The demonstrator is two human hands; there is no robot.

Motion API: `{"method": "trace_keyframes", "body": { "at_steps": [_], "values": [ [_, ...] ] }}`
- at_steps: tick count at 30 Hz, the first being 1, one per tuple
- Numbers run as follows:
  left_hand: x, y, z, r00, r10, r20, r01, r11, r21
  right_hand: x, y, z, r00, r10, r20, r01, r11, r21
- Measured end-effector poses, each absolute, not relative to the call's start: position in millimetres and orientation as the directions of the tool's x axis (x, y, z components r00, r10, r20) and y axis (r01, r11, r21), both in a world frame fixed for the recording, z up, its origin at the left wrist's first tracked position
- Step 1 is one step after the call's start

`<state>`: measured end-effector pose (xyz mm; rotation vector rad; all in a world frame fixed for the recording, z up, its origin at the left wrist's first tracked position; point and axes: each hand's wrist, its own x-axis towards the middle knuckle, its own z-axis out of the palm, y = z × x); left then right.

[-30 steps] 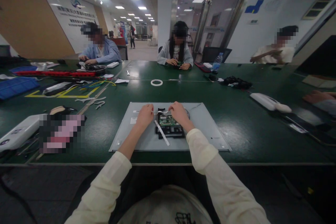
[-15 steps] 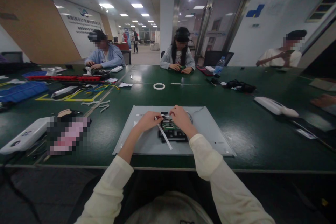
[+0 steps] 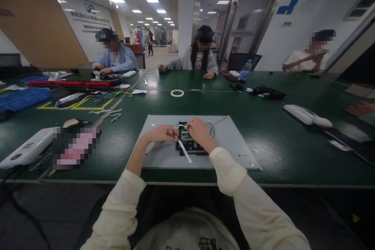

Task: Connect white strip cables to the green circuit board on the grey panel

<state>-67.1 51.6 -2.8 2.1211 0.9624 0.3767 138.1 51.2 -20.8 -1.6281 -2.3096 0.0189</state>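
A light grey panel (image 3: pixel 164 158) lies flat on the green table in front of me. On it sits a black frame (image 3: pixel 191 149) with a green circuit board (image 3: pixel 186 136) inside. My left hand (image 3: pixel 164 133) is at the frame's left edge, its fingers pinched on the upper end of a white strip (image 3: pixel 185 151) that slants down toward the right. My right hand (image 3: pixel 199 131) reaches over the frame's upper right part with fingertips closed together; what they hold, if anything, is too small to make out. A grey cable (image 3: pixel 211 128) curls just behind my right hand.
A white tape ring (image 3: pixel 177 93) lies beyond the panel. To the left are a white device (image 3: pixel 27 147), a blue tray (image 3: pixel 25 99) and wires. A white device (image 3: pixel 299 114) and a bottle (image 3: pixel 245 71) stand right. Several people sit around the table.
My left hand has shifted slightly left and uncovers more of the frame. My right hand stays near the board. Across the table, a person has moved one hand left with a small object.
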Motion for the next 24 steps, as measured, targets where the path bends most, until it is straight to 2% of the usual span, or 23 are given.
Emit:
{"method": "trace_keyframes", "body": {
  "at_steps": [4,16,24],
  "values": [
    [-69,54,-3,0.682,0.727,-0.08,0.513,-0.398,0.761,137,52,-21,-0.294,0.924,0.244,0.921,0.342,-0.188],
    [-68,60,-14,0.617,0.786,-0.038,0.502,-0.356,0.788,137,52,-17,-0.287,0.927,0.241,0.912,0.341,-0.226],
    [-67,58,-12,0.652,0.757,-0.049,0.472,-0.355,0.807,139,49,-7,-0.296,0.905,0.307,0.874,0.386,-0.296]
  ]
}}
